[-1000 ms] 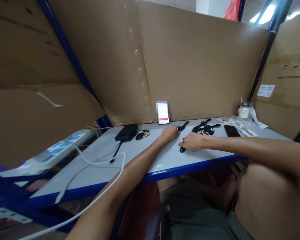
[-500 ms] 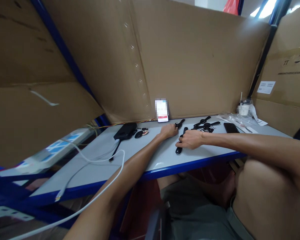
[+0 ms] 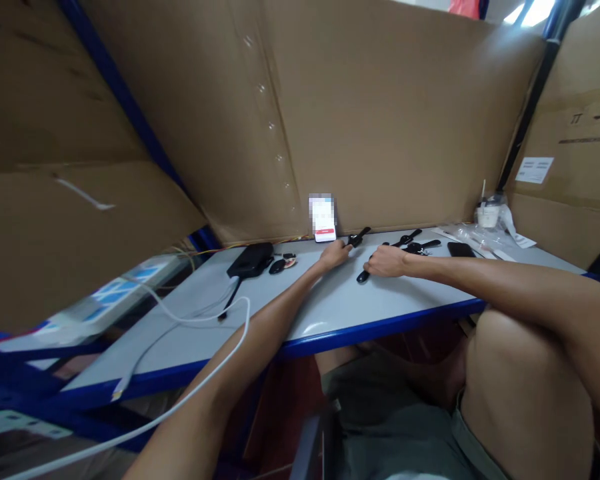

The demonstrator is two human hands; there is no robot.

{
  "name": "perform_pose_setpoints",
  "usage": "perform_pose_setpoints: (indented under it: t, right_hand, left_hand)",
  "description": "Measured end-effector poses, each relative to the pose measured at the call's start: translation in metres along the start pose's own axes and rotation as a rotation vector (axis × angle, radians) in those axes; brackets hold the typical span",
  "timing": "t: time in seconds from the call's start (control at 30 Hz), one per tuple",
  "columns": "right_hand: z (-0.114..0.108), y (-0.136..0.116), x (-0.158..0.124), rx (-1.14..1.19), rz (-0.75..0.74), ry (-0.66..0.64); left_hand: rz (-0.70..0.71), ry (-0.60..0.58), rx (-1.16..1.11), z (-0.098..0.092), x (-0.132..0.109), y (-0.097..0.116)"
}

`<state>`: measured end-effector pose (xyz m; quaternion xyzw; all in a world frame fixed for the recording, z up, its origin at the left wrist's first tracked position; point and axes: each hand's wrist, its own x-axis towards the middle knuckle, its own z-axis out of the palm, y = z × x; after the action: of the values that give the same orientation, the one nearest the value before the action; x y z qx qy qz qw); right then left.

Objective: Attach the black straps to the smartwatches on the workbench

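Note:
My left hand [image 3: 335,255] pinches the near end of a black watch-like item [image 3: 359,237] lying towards the back of the grey table [image 3: 325,307]. To its right, my right hand [image 3: 386,260] is closed around a second black strapped item [image 3: 363,276], whose rounded near end shows below the fingers. Beyond my right hand lie more black watch-like items [image 3: 416,247], one strap across another. A lit phone [image 3: 325,220] leans against the cardboard behind my left hand.
A black box-shaped device [image 3: 251,260] with a white cable [image 3: 245,320] lies at the left, beside small black round pieces [image 3: 277,267]. At the right are a dark phone [image 3: 461,250], plastic bags and a cup [image 3: 488,215]. Cardboard walls enclose the table.
My right hand has moved back and slightly right along with the black item under it. My left hand has shifted slightly back, and more of the watch-like item beside it shows.

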<state>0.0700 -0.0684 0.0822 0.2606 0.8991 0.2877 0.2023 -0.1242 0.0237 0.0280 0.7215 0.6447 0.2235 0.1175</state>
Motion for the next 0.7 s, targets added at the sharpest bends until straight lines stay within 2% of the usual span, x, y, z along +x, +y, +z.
perform_pose_setpoints:
  t: [0.1,0.2,0.4,0.5,0.57,0.7]
  right_hand:
    - [0.009,0.006,0.001,0.031,0.154,-0.081]
    - [0.013,0.006,0.003,0.078,0.211,-0.156]
    - [0.013,0.008,0.003,0.255,0.284,-0.196]
    - [0.010,0.015,-0.003,0.362,0.324,-0.315]
    - [0.008,0.021,-0.008,0.411,0.341,-0.425]
    - [0.007,0.029,-0.016,0.448,0.355,-0.567]
  left_hand:
    - [0.056,0.043,-0.150,0.003,0.001,-0.001]
    - [0.132,0.052,-0.253,0.006,0.001,-0.001]
    - [0.272,-0.067,-0.292,0.010,-0.006,0.002]
    - [0.339,-0.120,-0.199,0.011,-0.011,0.004]
    - [0.367,-0.122,-0.053,0.011,-0.015,0.006]
    - [0.326,-0.083,0.267,0.006,-0.023,0.011]
